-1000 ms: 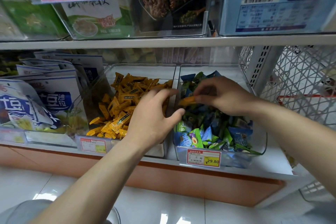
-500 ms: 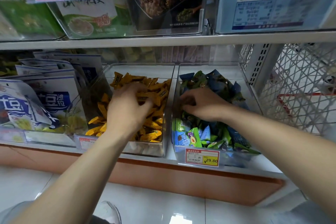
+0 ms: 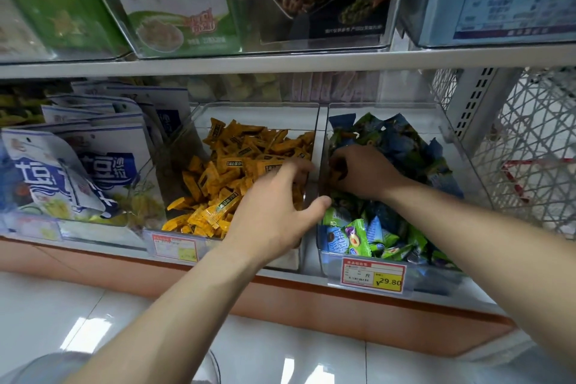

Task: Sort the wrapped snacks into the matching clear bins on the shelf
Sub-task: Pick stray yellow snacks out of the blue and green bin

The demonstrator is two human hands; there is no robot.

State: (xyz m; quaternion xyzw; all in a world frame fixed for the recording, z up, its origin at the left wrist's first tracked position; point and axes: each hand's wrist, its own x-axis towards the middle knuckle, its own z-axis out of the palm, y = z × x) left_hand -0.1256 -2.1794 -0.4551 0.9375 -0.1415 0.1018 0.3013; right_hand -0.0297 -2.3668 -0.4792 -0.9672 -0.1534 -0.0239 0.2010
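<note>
Nearest is the glossy white floor [image 3: 93,305], with both bare forearms reaching up over it to the lower shelf [image 3: 314,271]. On the shelf's front edge a red and yellow price tag [image 3: 372,277] is clipped to the front of the right bin [image 3: 461,171].

The left hand [image 3: 274,212] hovers palm down over the front right corner of the left bin [image 3: 258,106]. Its fingers [image 3: 299,167] are straight and spread apart and hold nothing. The thumb sticks out sideways over the wall between the two bins. The yellow snacks [image 3: 224,184] lie heaped under and to the left of those fingers, filling the left bin from its front edge to near its back.

The right hand [image 3: 367,174] is down inside the right bin, against its left wall. Its fingers are curled into the pile of blue and green snacks [image 3: 374,237]. A bit of orange-brown shows between the fingertips, but I cannot tell whether it is pinched. More blue and green snacks lie in front of the hand at the bin's front and behind it towards the back.

Left of the bins stand white and blue pouches [image 3: 71,171]. A white wire basket [image 3: 530,150] is beyond the shelf's right end. Above, the upper shelf [image 3: 280,61] carries green and dark boxes [image 3: 187,9] in clear holders.
</note>
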